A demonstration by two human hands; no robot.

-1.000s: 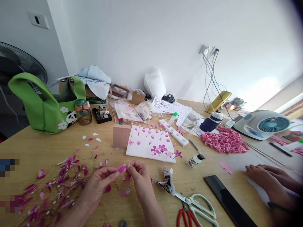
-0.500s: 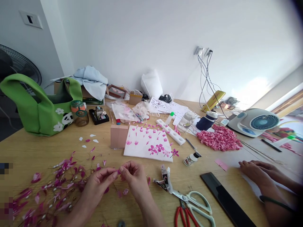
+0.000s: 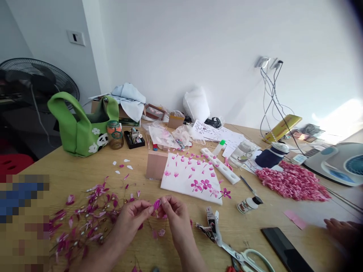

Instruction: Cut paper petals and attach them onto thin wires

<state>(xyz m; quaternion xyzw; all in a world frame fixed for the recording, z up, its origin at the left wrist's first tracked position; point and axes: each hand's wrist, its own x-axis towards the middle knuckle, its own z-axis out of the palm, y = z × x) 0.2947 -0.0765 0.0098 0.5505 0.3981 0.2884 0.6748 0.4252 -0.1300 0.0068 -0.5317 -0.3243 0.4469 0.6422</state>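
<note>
A small magenta petal is pinched between the fingertips of my left hand and my right hand. Both hands are closed, thumbs facing each other above the wooden table. A heap of magenta petals on thin wires with beads spreads beside and behind my left hand. Beyond my hands stands a white board dotted with pink petals and several whole flowers. To the right of my right hand lie scissors with patterned wrapping at the blades.
Right of the board are a small bottle, a white holed rack and a pink fluffy pile. A black phone-like slab lies near another person's hand. A green bag stands at the back left.
My view has turned left, so everything sits further right. The petal between my fingertips shows more plainly. The other person's hands are now mostly out of view.
</note>
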